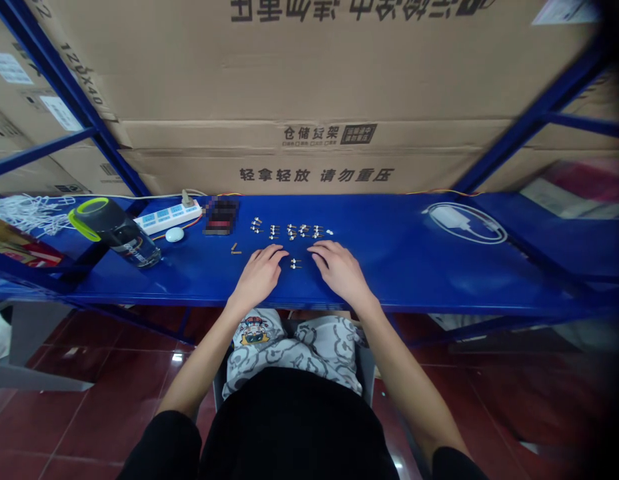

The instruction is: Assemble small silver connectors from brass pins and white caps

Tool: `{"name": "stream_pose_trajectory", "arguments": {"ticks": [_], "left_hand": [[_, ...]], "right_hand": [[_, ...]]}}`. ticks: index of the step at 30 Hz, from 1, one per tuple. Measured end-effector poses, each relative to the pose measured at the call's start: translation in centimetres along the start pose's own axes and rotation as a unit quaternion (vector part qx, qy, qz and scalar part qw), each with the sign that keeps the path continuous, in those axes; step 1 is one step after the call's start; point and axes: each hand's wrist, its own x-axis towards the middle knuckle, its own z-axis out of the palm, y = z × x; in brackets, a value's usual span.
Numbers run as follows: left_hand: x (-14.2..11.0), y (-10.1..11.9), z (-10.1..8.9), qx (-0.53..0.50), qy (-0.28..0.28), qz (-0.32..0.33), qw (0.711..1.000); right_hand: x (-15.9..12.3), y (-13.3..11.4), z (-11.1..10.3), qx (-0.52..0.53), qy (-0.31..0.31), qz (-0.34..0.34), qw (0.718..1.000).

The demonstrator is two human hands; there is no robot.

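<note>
My left hand (260,275) rests on the blue shelf top (389,267), fingers slightly bent and apart, nothing seen in it. Facing it, my right hand (341,269) also lies with loosely curved fingers and holds nothing visible. Between the two hands lie two small pin-like pieces (295,264), each with a white part in the middle and a brass-coloured end. Several like them (292,231) are grouped in short rows just beyond my fingertips. Two brown pegs (235,251) lie left of my left hand. Tiny white bits (330,232) sit at the right end of the rows.
At the left stand a dark bottle (124,233) with a green loop, a white power strip (169,217) and a pale round object (174,235). A dark, pixelated box (220,217) is nearby. A coiled white cable (469,223) lies right. Cardboard (309,80) walls the back.
</note>
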Motion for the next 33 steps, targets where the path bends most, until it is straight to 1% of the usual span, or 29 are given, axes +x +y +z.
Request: {"name": "stream_pose_trajectory", "arguments": {"ticks": [2, 4, 8, 14, 33], "left_hand": [[0.01, -0.03, 0.05, -0.002, -0.006, -0.001, 1.000], [0.01, 0.00, 0.03, 0.000, -0.009, -0.001, 1.000], [0.02, 0.08, -0.06, 0.007, -0.009, 0.003, 1.000], [0.04, 0.00, 0.05, 0.011, -0.007, 0.007, 1.000], [0.02, 0.02, 0.06, 0.014, -0.003, 0.008, 1.000]], "right_hand": [[-0.17, 0.24, 0.17, -0.044, -0.006, -0.006, 0.999], [-0.27, 0.35, 0.38, -0.057, -0.011, -0.011, 0.998], [-0.22, 0.26, 0.57, -0.065, -0.007, -0.016, 0.998], [-0.08, 0.02, 0.32, -0.078, -0.016, -0.026, 0.996], [-0.10, -0.07, 0.27, -0.101, -0.019, -0.024, 0.994]]}}
